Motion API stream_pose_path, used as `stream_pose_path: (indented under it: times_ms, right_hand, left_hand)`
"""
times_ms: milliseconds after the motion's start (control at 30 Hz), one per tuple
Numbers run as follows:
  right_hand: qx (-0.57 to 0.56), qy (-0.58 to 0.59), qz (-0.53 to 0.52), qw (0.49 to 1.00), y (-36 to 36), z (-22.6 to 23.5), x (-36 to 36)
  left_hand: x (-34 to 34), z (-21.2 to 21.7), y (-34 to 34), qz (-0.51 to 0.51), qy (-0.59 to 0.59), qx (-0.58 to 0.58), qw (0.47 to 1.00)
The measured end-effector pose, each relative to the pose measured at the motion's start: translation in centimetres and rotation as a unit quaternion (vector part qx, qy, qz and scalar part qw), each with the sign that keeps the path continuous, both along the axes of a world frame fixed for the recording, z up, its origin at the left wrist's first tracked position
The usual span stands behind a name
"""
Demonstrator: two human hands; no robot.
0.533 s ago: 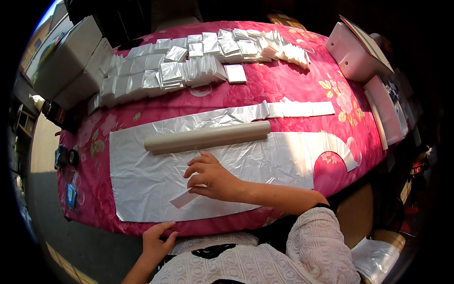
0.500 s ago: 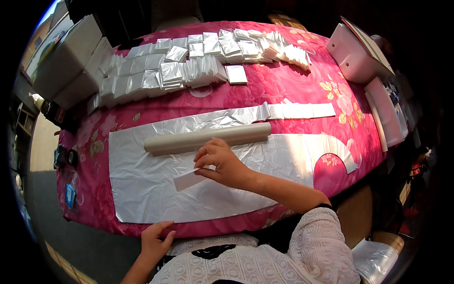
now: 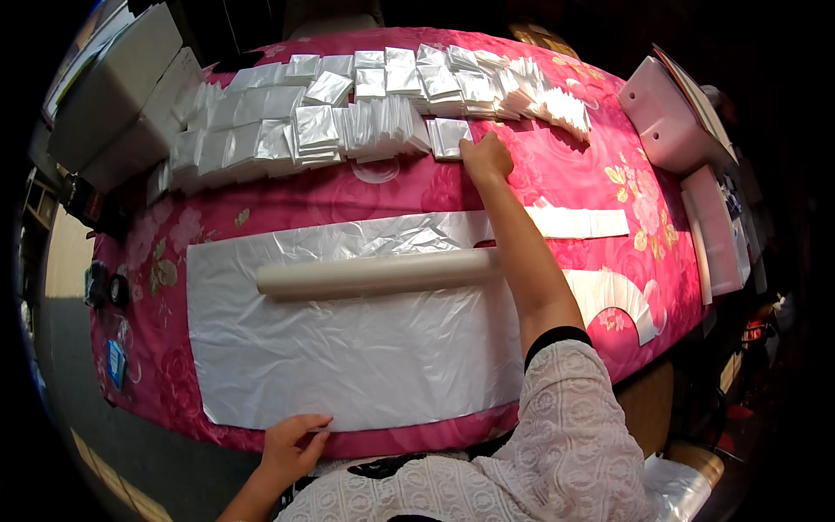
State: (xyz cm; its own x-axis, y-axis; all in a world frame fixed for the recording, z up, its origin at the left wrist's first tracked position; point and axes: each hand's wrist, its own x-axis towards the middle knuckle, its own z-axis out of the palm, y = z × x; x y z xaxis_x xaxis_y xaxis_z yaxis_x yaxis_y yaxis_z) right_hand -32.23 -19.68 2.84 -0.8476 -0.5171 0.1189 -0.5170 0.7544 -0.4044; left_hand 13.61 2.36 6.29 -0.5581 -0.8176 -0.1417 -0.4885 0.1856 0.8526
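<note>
My right hand reaches across the table. Its fingers are closed at the right edge of a small folded white plastic packet, at the end of the front row of similar packets. Near the front edge of the table, my left hand has its thumb and fingers apart, the fingertips touching the edge of a wide white plastic sheet. That sheet lies flat, with a strap-like strip and a curved cut-out at its right end. A pale tube-shaped roll rests across it; my right forearm passes over its right end.
Pink flowered cloth covers the table. White boxes stand at the far left, and a white foam box at the far right. A black tape roll and a small blue packet lie by the left edge.
My right hand has moved from above the sheet, where it held a folded white piece, to the packets at the back. The left hand stays at the near edge.
</note>
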Motion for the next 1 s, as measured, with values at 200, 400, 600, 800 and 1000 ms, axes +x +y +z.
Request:
stream_pose_path:
  times_ms: [200, 400, 600, 800, 1000]
  right_hand:
    - [-0.070, 0.033, 0.473, 0.878, 8.9, 1.9, 4.2]
    - [-0.040, 0.097, 0.499, 0.860, 22.6, 1.6, 8.9]
    - [-0.056, -0.133, 0.488, 0.861, 31.6, 1.9, 14.6]
    - [-0.036, 0.031, 0.501, 0.864, 32.5, -0.5, 6.3]
    - [-0.053, 0.145, 0.182, 0.971, 39.9, -3.6, -12.4]
  left_hand:
    - [0.3, -0.1, -0.3, -0.029, -0.004, -0.075, 0.997]
    - [-4.7, -0.3, -1.8, -0.147, 0.035, -0.194, 0.969]
    - [-11.8, -1.5, -1.0, -0.193, 0.009, -0.251, 0.948]
    - [-15.7, -3.3, -0.2, -0.248, -0.034, -0.323, 0.913]
    - [-18.2, -3.0, 2.1, -0.318, 0.015, -0.319, 0.893]
